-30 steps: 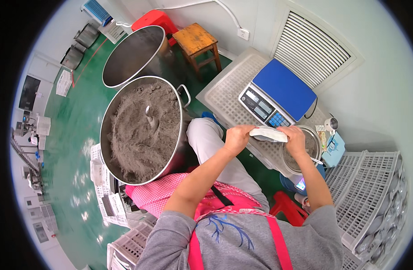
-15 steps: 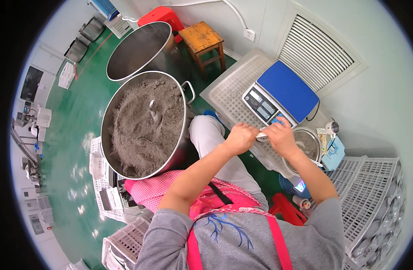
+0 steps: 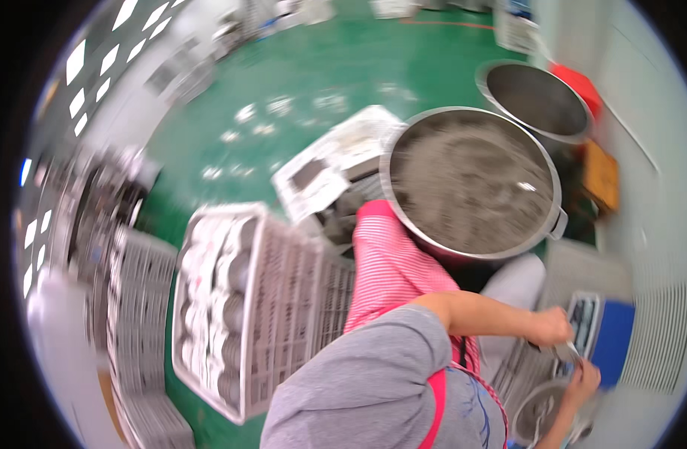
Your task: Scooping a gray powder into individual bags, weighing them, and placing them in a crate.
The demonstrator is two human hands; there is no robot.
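At the right of the view, my left hand [image 3: 551, 327] is closed on one side of a small white and silvery item [image 3: 570, 352]. My right hand [image 3: 585, 380] pinches its other side, a little nearer to me. Motion smears the item, and its kind does not show. Both hands are over the grey crate surface, just left of the blue-topped digital scale [image 3: 613, 340]. Below my right forearm stands a round metal bowl [image 3: 520, 419] with grey contents.
A large metal pot [image 3: 386, 176] of grey-brown powder holds a shiny scoop [image 3: 526, 186]. Beyond it are another pot [image 3: 497, 93] and a wooden stool [image 3: 601, 179]. On my left, a white crate [image 3: 248, 322] holds several rows of packs beside stacked crates [image 3: 141, 322].
The view has swung to the left, bringing the crate of packs into sight and shifting my hands to the right edge. Both hands keep hold of the small white item.
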